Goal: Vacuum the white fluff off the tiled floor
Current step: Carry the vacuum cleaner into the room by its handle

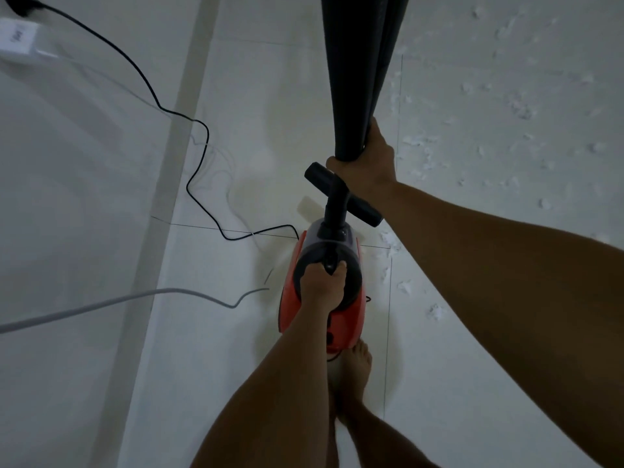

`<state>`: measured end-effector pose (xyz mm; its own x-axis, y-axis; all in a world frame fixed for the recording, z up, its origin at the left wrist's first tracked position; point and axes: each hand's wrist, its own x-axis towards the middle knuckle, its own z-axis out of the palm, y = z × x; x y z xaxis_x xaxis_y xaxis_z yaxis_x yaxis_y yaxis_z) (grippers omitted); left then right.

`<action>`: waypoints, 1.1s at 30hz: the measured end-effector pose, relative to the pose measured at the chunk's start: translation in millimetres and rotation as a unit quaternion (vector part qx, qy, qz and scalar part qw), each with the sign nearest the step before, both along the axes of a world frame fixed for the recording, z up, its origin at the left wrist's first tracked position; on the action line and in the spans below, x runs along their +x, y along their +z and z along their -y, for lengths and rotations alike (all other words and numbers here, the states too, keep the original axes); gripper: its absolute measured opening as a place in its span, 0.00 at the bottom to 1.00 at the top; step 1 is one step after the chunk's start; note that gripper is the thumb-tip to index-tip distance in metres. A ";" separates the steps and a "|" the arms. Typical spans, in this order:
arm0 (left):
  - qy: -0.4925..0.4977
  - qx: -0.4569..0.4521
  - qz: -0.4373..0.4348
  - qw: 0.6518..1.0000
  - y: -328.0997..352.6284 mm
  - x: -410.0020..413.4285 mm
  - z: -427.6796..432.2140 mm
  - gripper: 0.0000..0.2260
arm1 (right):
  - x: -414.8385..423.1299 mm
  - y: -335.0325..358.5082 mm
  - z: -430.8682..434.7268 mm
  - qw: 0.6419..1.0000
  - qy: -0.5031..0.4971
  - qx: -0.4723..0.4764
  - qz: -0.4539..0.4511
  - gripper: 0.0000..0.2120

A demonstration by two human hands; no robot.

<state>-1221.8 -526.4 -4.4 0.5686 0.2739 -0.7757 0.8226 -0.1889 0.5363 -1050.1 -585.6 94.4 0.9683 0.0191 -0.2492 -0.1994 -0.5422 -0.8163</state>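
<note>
An orange and grey handheld vacuum hangs above the floor in the middle of the view. My left hand grips its black top handle. A black T-shaped floor nozzle sticks out of the vacuum's front end. My right hand holds the lower ends of two long black tubes that rise toward the top of the view. White fluff lies scattered over the white tiled floor on the right, with more bits beside the vacuum.
A black power cord snakes from a plug at the top left to the vacuum. A grey cable lies across the left. A white wall with a socket box fills the left side. My bare foot stands under the vacuum.
</note>
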 end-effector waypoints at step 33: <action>-0.014 0.045 -0.044 0.998 -77.0 -87.7 -27.9 0.11 | -84.5 -94.0 -16.1 0.999 0.038 0.009 -0.022 0.30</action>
